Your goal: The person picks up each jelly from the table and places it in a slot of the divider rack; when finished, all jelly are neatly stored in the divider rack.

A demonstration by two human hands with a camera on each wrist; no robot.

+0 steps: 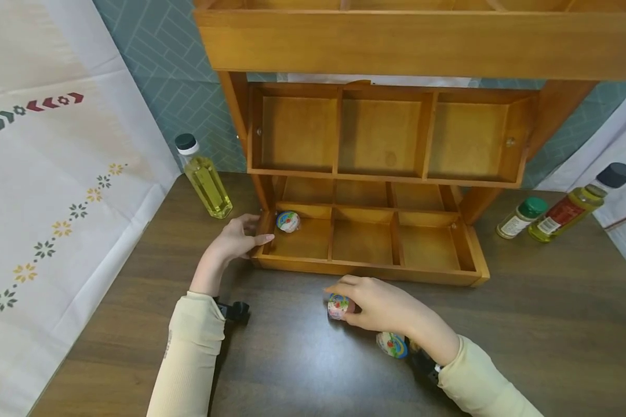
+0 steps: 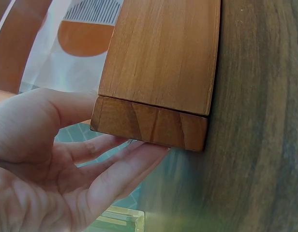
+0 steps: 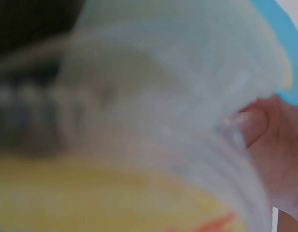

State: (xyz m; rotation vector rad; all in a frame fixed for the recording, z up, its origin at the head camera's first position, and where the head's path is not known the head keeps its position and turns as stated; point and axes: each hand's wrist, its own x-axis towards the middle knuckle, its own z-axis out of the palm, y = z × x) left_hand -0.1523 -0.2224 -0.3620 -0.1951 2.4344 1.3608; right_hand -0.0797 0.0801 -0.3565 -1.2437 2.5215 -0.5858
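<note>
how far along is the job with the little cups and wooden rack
Looks done: one small round cup with a printed lid sits in the lowest left front compartment of the brown wooden tiered rack. In hand: the right hand holds a pink-printed cup in front of it; the left hand grips the rack's left end. Probably left: that cup, plus a blue-rimmed cup on the brown wooden table.

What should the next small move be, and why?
Probably the right hand should lift its small printed cup into the bottom tray's left compartment: it grips that cup in front of the tray, and a similar cup sits in that compartment with bare space beside it.
</note>
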